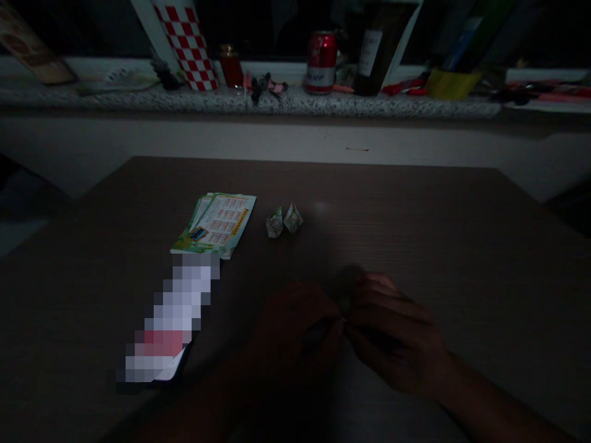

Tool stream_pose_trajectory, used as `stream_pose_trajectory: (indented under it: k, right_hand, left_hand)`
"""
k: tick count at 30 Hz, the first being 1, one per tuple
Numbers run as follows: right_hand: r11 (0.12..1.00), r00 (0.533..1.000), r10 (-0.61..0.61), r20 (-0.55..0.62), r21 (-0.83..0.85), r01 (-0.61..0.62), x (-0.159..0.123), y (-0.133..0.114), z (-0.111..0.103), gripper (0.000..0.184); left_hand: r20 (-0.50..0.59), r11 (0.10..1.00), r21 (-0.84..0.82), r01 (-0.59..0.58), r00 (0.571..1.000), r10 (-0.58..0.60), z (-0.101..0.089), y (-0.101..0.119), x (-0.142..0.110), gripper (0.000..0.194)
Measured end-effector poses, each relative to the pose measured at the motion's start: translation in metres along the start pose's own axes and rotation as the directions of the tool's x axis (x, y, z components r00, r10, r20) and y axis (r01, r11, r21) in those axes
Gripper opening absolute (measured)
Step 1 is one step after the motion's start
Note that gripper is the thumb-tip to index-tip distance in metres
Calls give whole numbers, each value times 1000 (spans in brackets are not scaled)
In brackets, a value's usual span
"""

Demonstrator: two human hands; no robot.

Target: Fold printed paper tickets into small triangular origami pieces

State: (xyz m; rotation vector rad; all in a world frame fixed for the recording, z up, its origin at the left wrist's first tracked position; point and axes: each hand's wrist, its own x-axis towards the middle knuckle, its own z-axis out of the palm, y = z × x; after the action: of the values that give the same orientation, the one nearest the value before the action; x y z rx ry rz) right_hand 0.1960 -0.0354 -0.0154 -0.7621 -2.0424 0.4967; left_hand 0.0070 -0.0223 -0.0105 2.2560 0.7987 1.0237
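Observation:
Low over the table, my left hand (300, 320) and my right hand (397, 332) meet with their fingertips pinched together. Between them is something small and dark that I cannot make out in the poor light; a tiny pale edge shows at the fingertips. Beyond my hands lie two small folded paper pieces (284, 221), side by side with pointed tips. To their left is a stack of printed paper sheets (219, 221) with calendar-like grids. A lit phone (170, 320), its screen blurred out, lies left of my left hand, near the stack's lower edge.
The brown wooden table (438, 221) reaches to a white wall. Along the granite windowsill (277, 106) stand a red-and-white checkered tube (189, 46), a red can (321, 64), a small red bottle (231, 66), a dark container (378, 49) and a yellow pot (452, 84).

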Motion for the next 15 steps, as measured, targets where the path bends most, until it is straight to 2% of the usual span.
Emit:
stream_pose_trajectory:
  k: [5, 9, 12, 15]
  right_hand:
    - [998, 997, 56, 60, 32, -57, 0, -3, 2, 12]
    - [989, 991, 106, 84, 93, -113, -2, -4, 3, 15]
    - [977, 988, 147, 46, 148, -152, -3, -4, 4, 15]
    - [953, 970, 238, -53, 204, -223, -5, -2, 3, 15]
  left_hand:
    - [117, 999, -42, 3, 993, 1, 1, -2, -4, 7]
    - [152, 986, -152, 71, 987, -47, 0, -3, -2, 8]
    - [154, 972, -201, 120, 984, -90, -3, -2, 1, 9]
    - [150, 966, -200, 161, 980, -132, -7, -3, 3, 13]
